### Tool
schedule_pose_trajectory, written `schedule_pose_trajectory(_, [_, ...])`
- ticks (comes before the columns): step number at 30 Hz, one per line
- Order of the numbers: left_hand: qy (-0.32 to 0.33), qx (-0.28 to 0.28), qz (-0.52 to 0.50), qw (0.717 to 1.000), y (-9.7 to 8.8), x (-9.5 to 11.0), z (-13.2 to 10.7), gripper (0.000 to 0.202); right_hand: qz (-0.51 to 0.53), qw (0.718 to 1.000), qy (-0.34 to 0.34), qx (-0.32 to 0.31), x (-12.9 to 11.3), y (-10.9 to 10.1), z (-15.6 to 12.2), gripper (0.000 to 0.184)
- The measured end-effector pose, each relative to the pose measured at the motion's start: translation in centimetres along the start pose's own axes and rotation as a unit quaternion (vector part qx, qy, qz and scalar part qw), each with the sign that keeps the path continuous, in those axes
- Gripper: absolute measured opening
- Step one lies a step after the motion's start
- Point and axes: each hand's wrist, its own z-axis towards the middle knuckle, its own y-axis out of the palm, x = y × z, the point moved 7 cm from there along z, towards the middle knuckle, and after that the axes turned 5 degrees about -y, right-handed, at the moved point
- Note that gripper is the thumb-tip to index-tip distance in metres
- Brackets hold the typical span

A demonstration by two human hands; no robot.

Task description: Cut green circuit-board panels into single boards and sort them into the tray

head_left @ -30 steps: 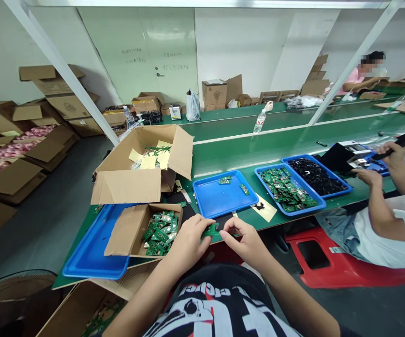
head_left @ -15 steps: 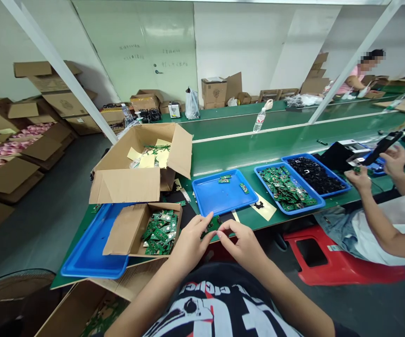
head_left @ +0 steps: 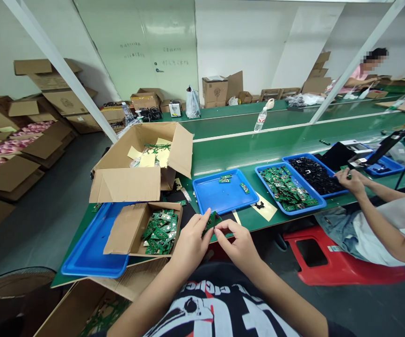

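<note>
I have the left hand (head_left: 192,232) pinching a green circuit board (head_left: 215,218) just on the near side of the blue tray (head_left: 220,201) with few boards in it. Nearer than that tray too, the right hand (head_left: 236,238) brings thumb and forefinger together at the board. I'd brace the board by its edges and work lightly. Fingers hide much of it; I cannot tell whether the right fingertips grip anything small.
</note>
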Motion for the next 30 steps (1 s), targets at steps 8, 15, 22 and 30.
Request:
schedule_pose_trajectory(8, [-0.006,-0.009,-0.033,0.999,-0.5,-0.2,0.2,0.040,0.049,0.996,0.073,-0.003,2.3,-1.5,0.6,0.015])
schedule_pose_trajectory(15, [-0.011,-0.095,-0.070,0.993,-0.2,-0.4,0.1,0.039,-0.008,0.997,0.029,-0.068,2.5,-2.4,1.6,0.014])
schedule_pose_trajectory(22, [-0.010,-0.180,-0.093,0.979,-0.6,-0.2,0.6,0.038,-0.071,0.986,-0.034,-0.146,1.3,-2.4,2.4,0.015])
schedule_pose_trajectory(30, [-0.001,-0.253,-0.143,0.957,-0.7,0.3,0.7,0.039,-0.085,0.979,-0.063,-0.172,0.7,-2.0,2.5,0.015])
